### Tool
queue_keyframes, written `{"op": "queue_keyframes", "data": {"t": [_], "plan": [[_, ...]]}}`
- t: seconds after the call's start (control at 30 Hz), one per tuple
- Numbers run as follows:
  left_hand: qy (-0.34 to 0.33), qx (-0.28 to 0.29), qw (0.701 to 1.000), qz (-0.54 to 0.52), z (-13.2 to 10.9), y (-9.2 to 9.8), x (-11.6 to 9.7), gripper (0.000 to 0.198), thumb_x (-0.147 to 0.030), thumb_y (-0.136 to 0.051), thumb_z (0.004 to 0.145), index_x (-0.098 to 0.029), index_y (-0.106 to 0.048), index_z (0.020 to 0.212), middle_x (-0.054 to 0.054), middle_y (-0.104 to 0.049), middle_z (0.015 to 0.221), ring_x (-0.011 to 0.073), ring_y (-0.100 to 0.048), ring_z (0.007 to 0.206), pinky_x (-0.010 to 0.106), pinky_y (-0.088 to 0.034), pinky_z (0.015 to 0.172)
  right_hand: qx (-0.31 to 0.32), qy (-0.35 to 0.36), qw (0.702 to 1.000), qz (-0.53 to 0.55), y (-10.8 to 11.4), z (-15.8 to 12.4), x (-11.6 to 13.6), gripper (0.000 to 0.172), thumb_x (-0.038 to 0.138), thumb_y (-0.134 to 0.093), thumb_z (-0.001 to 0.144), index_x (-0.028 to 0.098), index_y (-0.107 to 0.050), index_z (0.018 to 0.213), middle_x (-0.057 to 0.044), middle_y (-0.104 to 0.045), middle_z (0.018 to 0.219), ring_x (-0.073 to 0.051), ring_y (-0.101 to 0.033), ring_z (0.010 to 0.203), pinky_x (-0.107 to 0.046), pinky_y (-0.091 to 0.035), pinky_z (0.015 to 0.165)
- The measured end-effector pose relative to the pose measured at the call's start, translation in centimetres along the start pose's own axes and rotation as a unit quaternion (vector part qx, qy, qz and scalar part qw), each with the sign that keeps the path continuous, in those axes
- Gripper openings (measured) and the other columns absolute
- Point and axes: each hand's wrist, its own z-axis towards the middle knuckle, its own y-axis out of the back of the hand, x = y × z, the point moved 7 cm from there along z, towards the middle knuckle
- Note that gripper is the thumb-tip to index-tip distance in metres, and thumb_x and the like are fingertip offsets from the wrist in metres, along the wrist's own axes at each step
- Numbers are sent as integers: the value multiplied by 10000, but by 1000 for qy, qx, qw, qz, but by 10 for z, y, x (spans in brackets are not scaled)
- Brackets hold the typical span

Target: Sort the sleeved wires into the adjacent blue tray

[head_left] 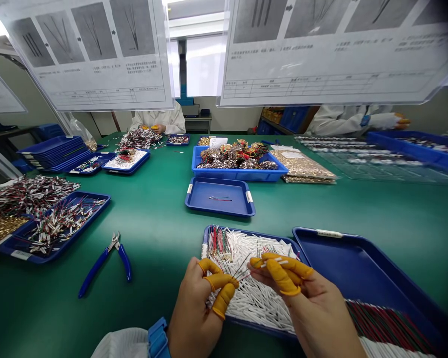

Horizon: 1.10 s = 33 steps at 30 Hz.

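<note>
Yellow finger cots cover several fingertips of both my hands. My left hand point(209, 298) is closed in a pinch on thin wires point(241, 271), whose ends fan out toward the right. Facing it, my right hand point(294, 283) pinches small white tubes point(276, 262) between thumb and fingers; whether these sit on the wires I cannot tell. Below both hands lies a blue tray point(254, 328) full of loose white tubes point(261, 301), with a bundle of red and green wires point(219, 240) at its far left corner.
Blue-handled pliers point(106, 261) lie open-jawed at left. Ahead is a shallow tray point(220, 211) with a few wires. A larger tray point(332, 248) and red-green wires point(388, 323) are at right. Instruction sheets point(108, 74) hang above. Two people in white sleeves point(177, 119) work across the table.
</note>
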Motion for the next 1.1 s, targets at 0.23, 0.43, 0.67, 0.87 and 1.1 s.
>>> {"op": "queue_keyframes", "data": {"t": [0.23,0.43,0.67,0.87,1.1], "plan": [[-6,15,1000,1,-1,-2,-3,214,-306,-550,884,-189,-723,930,129,-613,963,310,-530,976,547,-388,950,24,1,999,32,-4,-1,0,241,344,-816,661,232,-760,867,-52,-788,889,-219,-735,845,-308,-588,801],[9,14,1000,-1,-2,-1,-1,213,-318,-556,876,-206,-724,942,131,-627,1015,333,-532,1043,603,-283,1037,30,5,999,17,-5,-2,2,227,331,-801,685,233,-757,884,-48,-786,898,-220,-730,867,-330,-574,839],[8,18,1000,-5,-1,-2,0,207,-327,-560,874,-210,-722,927,119,-622,966,317,-543,998,592,-317,1021,20,-13,999,-40,-5,-3,5,306,393,-855,560,216,-776,797,-90,-790,817,-280,-739,793,-399,-601,761],[9,16,1000,-8,-1,-2,1,211,-307,-551,882,-196,-710,964,127,-613,1004,326,-519,1047,573,-301,1029,85,-75,990,-78,-10,-1,5,361,429,-866,498,221,-799,785,-120,-787,863,-307,-722,867,-450,-524,890],[-39,63,997,16,-1,-3,-16,200,-280,-519,912,-196,-695,866,89,-615,906,253,-547,908,429,-423,896,45,-20,999,-22,-8,-1,21,362,522,-832,505,268,-801,762,-116,-787,893,-302,-716,896,-421,-525,883]]}}
